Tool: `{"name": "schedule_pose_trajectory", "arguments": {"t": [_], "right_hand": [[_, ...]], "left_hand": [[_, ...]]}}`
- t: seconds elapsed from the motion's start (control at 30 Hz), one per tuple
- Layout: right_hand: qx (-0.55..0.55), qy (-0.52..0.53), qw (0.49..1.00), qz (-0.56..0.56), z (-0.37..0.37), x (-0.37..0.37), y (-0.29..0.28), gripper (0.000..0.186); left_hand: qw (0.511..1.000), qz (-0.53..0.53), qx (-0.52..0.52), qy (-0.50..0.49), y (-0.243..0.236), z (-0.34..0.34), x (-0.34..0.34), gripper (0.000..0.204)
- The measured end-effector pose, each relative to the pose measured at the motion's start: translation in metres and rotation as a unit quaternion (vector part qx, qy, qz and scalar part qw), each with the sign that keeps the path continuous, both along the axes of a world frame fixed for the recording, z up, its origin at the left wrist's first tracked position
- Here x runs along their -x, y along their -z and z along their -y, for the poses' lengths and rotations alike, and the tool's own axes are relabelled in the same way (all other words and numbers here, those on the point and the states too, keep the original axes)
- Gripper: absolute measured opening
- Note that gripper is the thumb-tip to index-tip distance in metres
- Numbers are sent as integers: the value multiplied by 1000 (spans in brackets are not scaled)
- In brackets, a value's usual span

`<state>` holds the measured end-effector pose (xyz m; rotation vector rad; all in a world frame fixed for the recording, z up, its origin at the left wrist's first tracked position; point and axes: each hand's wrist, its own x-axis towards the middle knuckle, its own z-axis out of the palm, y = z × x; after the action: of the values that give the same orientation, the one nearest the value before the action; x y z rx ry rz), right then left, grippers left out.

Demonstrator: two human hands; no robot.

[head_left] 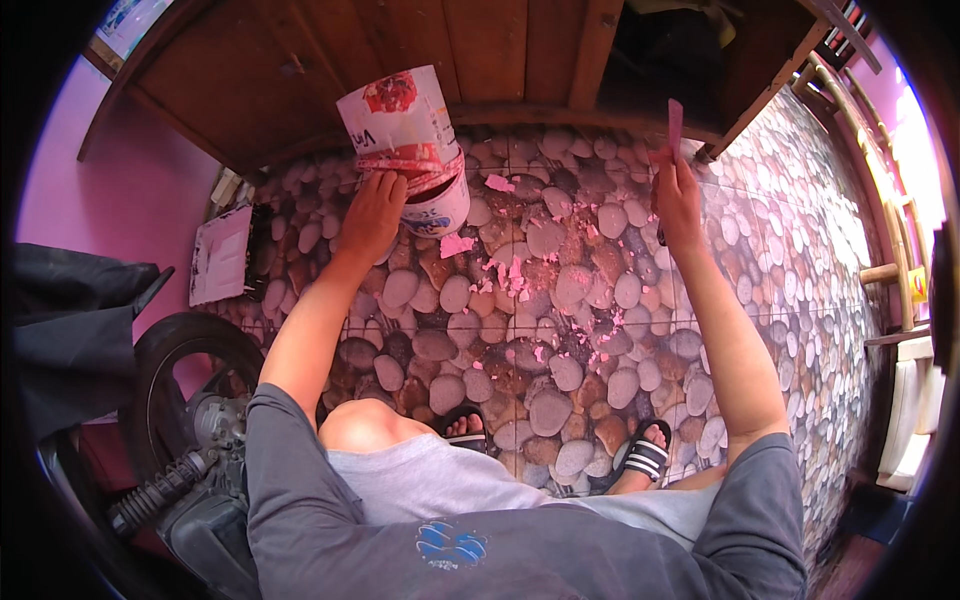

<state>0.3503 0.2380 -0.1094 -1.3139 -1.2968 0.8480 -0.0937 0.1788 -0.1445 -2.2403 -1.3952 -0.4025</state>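
Observation:
My left hand [378, 205] is closed on the rim of a white bucket [405, 125] with red printing and pink paint smears. That bucket is tipped mouth-down over a second, smaller white bucket [440, 208] standing on the floor. What is inside the two buckets is mostly hidden. Off to the right, my right hand [677, 205] grips a scraper [675, 128] whose flat, pink-stained blade points away from me. Its handle is largely covered by my fingers. Flakes of pink paint [512, 275] lie scattered on the stone-patterned floor [550, 412] between my hands.
A wooden cabinet [480, 55] stands along the far side, its right compartment open. To the left are a paint-smeared white panel [220, 255] and a motorbike wheel [185, 370]. Bamboo rails [885, 165] run along the right. My sandalled feet rest on the near floor.

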Motion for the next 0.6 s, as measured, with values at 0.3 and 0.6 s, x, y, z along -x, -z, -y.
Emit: {"name": "schedule_pose_trajectory", "arguments": {"t": [0.3, 0.6], "right_hand": [[26, -16, 999, 21, 5, -6, -1, 26], [26, -52, 929, 366, -23, -97, -64, 41]], "left_hand": [[998, 24, -43, -32, -7, -14, -12, 29], [898, 423, 84, -88, -150, 7, -61, 41]]}}
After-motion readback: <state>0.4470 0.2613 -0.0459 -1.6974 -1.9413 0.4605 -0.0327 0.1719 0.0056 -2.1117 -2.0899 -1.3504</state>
